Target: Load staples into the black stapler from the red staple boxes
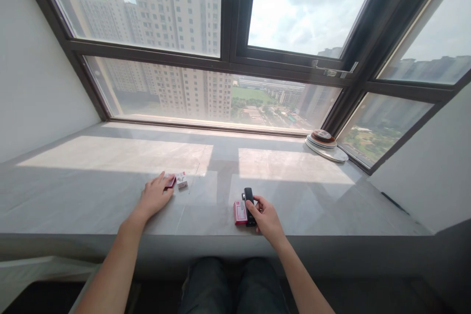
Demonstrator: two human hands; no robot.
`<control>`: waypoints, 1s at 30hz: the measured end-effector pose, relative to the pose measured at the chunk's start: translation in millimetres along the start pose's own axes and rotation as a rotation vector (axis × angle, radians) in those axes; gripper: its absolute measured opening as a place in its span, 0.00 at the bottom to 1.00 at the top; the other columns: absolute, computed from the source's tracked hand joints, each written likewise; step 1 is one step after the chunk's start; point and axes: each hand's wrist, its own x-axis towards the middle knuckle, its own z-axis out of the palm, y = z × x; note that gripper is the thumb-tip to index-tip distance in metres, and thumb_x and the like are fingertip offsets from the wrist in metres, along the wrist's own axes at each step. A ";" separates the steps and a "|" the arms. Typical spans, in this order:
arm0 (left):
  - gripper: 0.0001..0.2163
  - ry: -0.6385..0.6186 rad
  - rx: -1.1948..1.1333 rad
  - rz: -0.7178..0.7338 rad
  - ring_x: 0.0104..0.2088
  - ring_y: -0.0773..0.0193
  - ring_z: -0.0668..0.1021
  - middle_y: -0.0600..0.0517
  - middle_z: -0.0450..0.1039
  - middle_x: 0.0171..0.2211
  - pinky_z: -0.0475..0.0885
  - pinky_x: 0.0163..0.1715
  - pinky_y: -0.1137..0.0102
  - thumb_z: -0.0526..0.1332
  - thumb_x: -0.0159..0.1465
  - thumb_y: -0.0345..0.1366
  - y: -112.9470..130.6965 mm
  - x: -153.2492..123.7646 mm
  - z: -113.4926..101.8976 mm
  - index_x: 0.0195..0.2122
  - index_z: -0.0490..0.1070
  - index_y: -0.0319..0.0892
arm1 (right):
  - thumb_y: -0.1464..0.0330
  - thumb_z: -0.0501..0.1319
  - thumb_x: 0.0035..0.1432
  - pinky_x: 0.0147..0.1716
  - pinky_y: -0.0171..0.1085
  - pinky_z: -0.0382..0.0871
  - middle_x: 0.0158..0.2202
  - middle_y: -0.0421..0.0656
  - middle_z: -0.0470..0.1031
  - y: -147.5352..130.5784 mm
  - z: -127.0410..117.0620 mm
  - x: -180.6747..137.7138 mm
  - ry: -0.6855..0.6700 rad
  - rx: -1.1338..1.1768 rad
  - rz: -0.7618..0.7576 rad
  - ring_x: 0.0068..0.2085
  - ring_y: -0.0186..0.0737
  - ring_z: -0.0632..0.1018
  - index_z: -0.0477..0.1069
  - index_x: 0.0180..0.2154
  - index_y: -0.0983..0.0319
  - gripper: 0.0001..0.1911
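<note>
Head view: a red box [240, 212] lies near the front edge of the window ledge [110, 191], just beside a black tool [249, 195] that the right hand [268, 218] grips, fingers closed. The left hand [153, 197] lies flat, fingers open, tips on a small red packet [170, 181] beside a white packet [181, 180]. Broad ledge stretches behind. What the boxes contain is hidden.

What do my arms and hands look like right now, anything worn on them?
The left arm and right arm are bare, with no sleeve in view. The left grip and right grip are ungloved hands; no watch, bracelet or ring shows, and no markings.
</note>
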 end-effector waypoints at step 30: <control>0.42 -0.543 -0.740 0.466 0.55 0.54 0.74 0.47 0.68 0.60 0.71 0.54 0.62 0.73 0.54 0.39 199.5 -95.1 40.5 0.67 0.54 0.51 | 0.42 0.57 0.61 0.13 0.32 0.64 0.26 0.33 0.64 -1.2 -0.9 -1.2 -0.011 -0.023 0.004 0.16 0.31 0.69 0.70 0.55 0.59 0.32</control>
